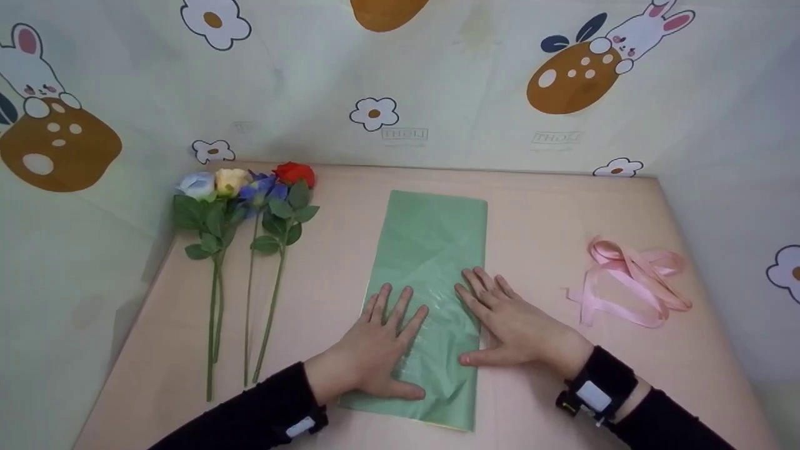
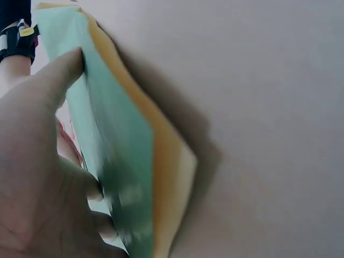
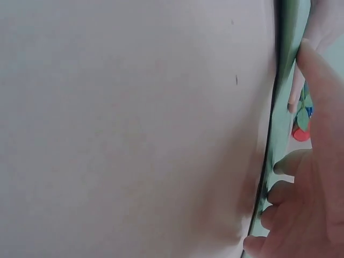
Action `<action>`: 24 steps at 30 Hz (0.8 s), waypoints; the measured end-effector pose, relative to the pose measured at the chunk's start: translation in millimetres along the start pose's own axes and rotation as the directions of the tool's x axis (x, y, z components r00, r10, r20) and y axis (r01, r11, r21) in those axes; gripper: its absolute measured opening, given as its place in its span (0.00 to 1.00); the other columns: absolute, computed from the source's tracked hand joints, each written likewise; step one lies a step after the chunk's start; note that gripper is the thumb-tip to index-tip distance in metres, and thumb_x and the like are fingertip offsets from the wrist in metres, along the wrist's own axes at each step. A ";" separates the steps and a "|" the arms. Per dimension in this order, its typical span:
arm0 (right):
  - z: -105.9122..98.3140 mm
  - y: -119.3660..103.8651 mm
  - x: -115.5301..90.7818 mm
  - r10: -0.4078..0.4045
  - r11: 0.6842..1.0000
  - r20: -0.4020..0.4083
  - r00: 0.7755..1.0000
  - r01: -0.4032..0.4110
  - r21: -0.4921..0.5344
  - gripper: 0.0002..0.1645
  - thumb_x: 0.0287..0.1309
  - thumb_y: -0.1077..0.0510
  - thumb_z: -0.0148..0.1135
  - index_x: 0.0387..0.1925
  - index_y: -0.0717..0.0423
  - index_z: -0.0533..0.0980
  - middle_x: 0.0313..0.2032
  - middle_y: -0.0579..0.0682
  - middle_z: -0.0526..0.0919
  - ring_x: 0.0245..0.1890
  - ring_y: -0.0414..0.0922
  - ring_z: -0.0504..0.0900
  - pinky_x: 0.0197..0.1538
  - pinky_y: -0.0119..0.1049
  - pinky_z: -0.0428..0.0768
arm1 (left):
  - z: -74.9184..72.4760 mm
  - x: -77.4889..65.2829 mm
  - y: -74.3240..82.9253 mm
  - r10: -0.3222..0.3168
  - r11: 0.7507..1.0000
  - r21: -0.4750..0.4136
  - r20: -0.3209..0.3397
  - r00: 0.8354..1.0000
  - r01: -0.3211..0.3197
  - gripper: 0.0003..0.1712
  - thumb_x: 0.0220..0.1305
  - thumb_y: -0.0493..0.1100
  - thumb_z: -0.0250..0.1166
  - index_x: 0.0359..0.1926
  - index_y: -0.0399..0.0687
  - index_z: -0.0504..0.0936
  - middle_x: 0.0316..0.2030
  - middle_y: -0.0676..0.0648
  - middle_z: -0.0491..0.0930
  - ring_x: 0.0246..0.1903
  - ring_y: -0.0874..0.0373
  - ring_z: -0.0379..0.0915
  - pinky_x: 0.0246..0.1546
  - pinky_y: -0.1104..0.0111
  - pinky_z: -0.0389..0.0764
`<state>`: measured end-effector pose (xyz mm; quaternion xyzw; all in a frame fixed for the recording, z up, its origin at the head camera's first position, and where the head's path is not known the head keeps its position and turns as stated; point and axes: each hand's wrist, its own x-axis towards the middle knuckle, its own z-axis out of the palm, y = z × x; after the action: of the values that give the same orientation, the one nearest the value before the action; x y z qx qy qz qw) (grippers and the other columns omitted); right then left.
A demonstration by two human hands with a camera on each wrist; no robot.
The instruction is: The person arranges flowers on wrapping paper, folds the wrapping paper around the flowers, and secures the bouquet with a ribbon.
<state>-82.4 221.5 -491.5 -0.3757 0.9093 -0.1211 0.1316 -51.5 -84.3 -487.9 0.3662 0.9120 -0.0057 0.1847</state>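
Observation:
A folded sheet of green wrapping paper (image 1: pixel 431 237) lies lengthwise in the middle of the table, slightly creased and shiny. My left hand (image 1: pixel 381 350) rests on its lower left part with the fingers spread. On its right edge lies my right hand (image 1: pixel 515 322), fingers and thumb straight and spread over the paper. In the left wrist view, yellowish layers (image 2: pixel 174 161) show beneath the green paper (image 2: pixel 123 145) along the open edge. The right wrist view shows the fingertips on the narrow green edge (image 3: pixel 279 123).
Artificial flowers lie at the left: a pale blue rose (image 1: pixel 197 185), a cream rose (image 1: pixel 231 181), a blue-purple flower (image 1: pixel 257 190) and a red rose (image 1: pixel 295 173). A loose pink ribbon (image 1: pixel 650 306) lies at the right. A patterned cloth (image 1: pixel 462 81) stands behind the table (image 1: pixel 537 212).

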 end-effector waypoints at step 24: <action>11.3 -6.2 0.1 0.056 0.997 0.015 0.998 -0.055 -0.056 0.79 0.61 0.12 0.57 0.86 0.68 0.46 0.85 0.72 0.40 0.86 0.68 0.40 0.81 0.72 0.45 | -12.1 -1.5 -51.6 -0.437 0.884 -0.373 -0.443 0.783 0.282 0.21 0.68 0.46 0.74 0.39 0.29 0.80 0.35 0.36 0.76 0.33 0.39 0.79 0.38 0.45 0.85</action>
<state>-74.7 215.8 -500.2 -0.3547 0.9214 -0.0890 0.1318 -89.1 -121.3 -482.5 0.1408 0.9717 0.1887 -0.0196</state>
